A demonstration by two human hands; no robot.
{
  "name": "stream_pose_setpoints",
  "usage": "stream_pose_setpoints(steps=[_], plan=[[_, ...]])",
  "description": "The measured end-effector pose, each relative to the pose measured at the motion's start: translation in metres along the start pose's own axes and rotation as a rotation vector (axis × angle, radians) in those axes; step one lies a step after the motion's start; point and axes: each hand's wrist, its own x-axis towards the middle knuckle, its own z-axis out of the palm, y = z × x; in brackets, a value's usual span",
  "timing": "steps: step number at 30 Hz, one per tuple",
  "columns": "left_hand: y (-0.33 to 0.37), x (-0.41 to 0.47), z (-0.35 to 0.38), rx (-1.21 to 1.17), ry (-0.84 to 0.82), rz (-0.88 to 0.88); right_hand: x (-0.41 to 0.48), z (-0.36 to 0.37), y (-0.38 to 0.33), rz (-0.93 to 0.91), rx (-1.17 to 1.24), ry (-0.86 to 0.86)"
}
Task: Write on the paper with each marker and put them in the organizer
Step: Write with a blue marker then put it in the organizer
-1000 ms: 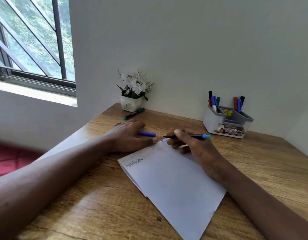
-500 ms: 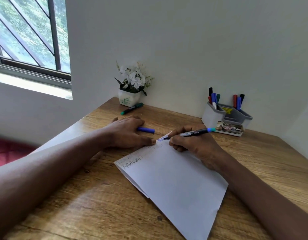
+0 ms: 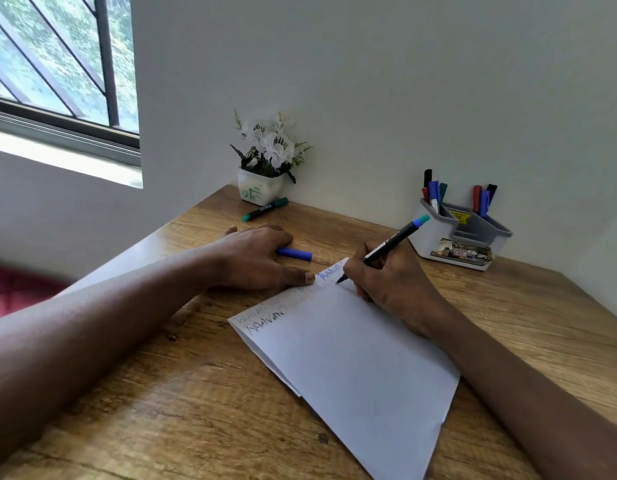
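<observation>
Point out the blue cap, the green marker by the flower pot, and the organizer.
blue cap [image 3: 295, 253]: head view, middle of its barrel.
green marker [image 3: 265, 209]: head view, middle of its black body.
organizer [image 3: 425, 233]: head view, its white front left wall.

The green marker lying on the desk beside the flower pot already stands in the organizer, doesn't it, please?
No: the head view shows the green marker lying on the desk beside the flower pot, not in the organizer.
</observation>
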Motion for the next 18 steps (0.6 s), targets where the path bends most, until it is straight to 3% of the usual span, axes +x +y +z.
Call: stream_pose_setpoints(steps=[18], plan=[[0.0007, -0.0018, -0.0020, -0.001, -0.041, -0.022, -0.0013, 0.0012, -0.0006, -0.014, -0.007, 0.035]])
